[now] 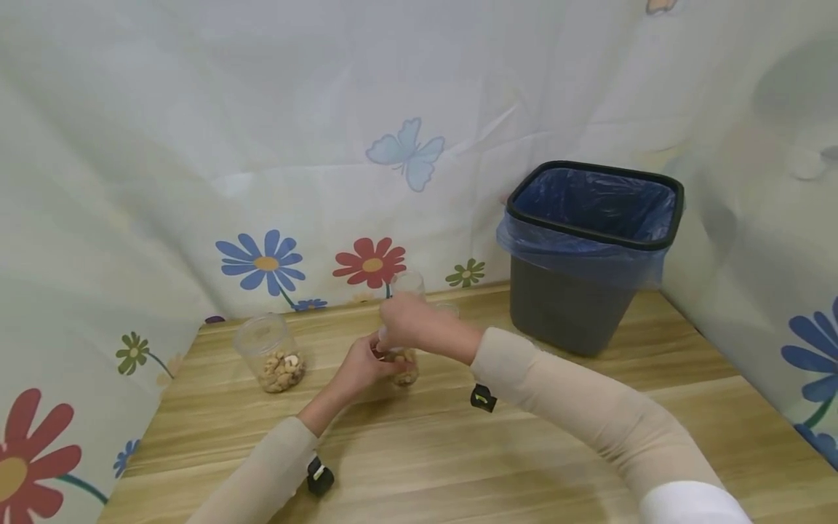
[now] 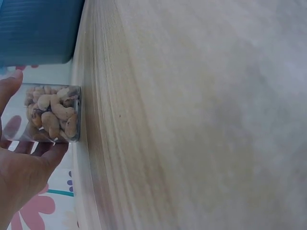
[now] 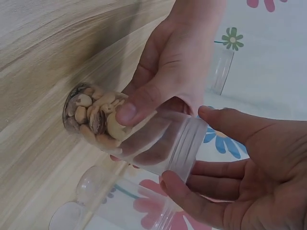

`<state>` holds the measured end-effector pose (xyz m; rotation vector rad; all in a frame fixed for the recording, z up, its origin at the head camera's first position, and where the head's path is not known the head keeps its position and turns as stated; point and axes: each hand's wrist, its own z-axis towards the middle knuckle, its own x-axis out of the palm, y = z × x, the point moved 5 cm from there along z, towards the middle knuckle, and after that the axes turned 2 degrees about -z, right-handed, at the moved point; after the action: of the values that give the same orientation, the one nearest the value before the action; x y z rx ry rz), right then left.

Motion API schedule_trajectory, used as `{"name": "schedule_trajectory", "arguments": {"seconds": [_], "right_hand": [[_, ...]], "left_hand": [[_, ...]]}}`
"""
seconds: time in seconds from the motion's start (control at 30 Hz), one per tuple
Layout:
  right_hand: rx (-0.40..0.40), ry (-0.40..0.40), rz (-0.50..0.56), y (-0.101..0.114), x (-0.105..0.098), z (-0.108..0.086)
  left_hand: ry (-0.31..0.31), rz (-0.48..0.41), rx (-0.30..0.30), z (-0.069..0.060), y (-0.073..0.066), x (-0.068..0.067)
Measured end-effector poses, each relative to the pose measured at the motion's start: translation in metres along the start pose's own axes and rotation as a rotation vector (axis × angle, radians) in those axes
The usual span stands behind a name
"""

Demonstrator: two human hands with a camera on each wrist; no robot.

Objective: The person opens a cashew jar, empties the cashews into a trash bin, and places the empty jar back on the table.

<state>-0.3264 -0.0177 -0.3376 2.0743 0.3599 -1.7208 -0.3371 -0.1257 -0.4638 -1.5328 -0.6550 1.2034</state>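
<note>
Beige sleeves [image 1: 589, 407] cover my forearms, a small black device [image 1: 320, 477] by the left one and another by the right. Past them, toward the back of the desk [image 1: 406, 466], is the clear jar [image 2: 52, 112], base down, mixed nuts [image 3: 98, 117] in its lower part. My left hand [image 1: 360, 365] is wrapped round its side, thumb across the front. My right hand [image 1: 411, 324] grasps its ribbed top end between thumb and fingertips; I can't tell whether that band is a lid or the jar's own neck. Just behind stands a clear container [image 1: 409, 282], with clear round pieces [image 3: 90, 184] near it. Apart on the left, a wider jar [image 1: 252, 342] holds more nuts. Off to the right stands a dark grey bin [image 1: 566, 302] with a blue liner [image 1: 599, 196].
</note>
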Motion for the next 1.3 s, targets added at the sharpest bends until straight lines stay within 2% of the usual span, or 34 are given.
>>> {"name": "schedule_trajectory", "arguments": {"seconds": [0.17,0.37,0.57,0.7,0.8,0.93,1.03,1.2,1.3], "right_hand": [[-0.042,-0.015,-0.059,0.0,-0.001,0.001],[-0.097,-0.009,-0.07,0.003,-0.001,0.001],[-0.169,-0.015,-0.116,0.004,-0.003,0.0],[-0.215,0.01,-0.108,0.004,-0.004,0.0],[-0.245,0.075,-0.068,0.003,-0.004,-0.001],[-0.22,0.143,0.001,0.002,-0.008,-0.001],[-0.185,0.127,-0.004,0.003,-0.012,0.0],[-0.137,0.082,-0.083,0.006,-0.011,0.0],[-0.139,0.061,-0.111,0.008,-0.008,0.001]], "left_hand": [[-0.011,0.008,0.001,0.0,-0.001,-0.001],[-0.008,-0.01,-0.014,0.0,0.0,0.0],[-0.013,0.01,0.009,-0.001,0.0,0.0],[-0.012,0.019,0.012,0.0,0.001,0.001],[-0.008,0.023,0.004,0.0,0.002,0.0],[-0.005,0.028,-0.003,-0.001,0.002,-0.001],[-0.006,0.022,-0.006,-0.002,0.002,-0.001],[-0.01,0.009,-0.001,-0.003,0.0,-0.001],[-0.009,0.025,0.021,-0.002,-0.001,-0.001]]}}
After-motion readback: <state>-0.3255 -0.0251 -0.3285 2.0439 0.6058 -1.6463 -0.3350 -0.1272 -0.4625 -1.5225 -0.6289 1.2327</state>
